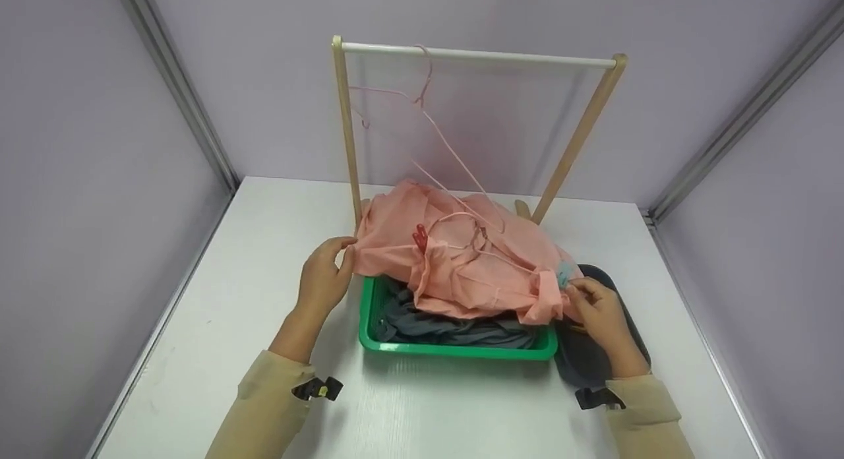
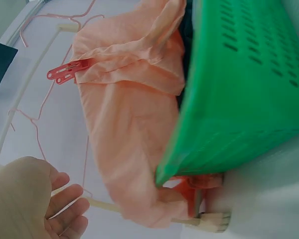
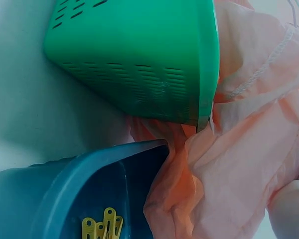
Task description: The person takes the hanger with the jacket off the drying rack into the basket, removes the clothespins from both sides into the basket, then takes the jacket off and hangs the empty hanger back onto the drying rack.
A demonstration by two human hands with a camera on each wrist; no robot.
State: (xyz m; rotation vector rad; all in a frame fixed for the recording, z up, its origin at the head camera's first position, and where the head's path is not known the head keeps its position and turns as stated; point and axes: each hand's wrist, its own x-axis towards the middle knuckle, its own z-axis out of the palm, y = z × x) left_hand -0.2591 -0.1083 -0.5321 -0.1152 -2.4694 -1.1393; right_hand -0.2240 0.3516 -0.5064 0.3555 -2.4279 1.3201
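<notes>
1. Head view, left: the left hand (image 1: pixel 323 277) is beside the left end of the pink garment (image 1: pixel 475 287), fingers apart and loosely bent; I cannot tell whether they touch it
2. Centre: the pink garment lies over the green basket (image 1: pixel 455 350), with dark cloth (image 1: pixel 455 332) inside, a red clip (image 1: pixel 420 238) at its left
3. Far side: a pink hanger (image 1: pixel 419 103) hangs from the rack (image 1: pixel 501 56)
4. Right: the right hand (image 1: pixel 603 319) pinches the pink garment's right end, by a blue clip (image 1: pixel 564 274)
5. Rightmost: a dark blue bin (image 1: pixel 583 360) on the tabletop (image 1: pixel 422 413), yellow clips (image 3: pixel 109 218) inside
</notes>
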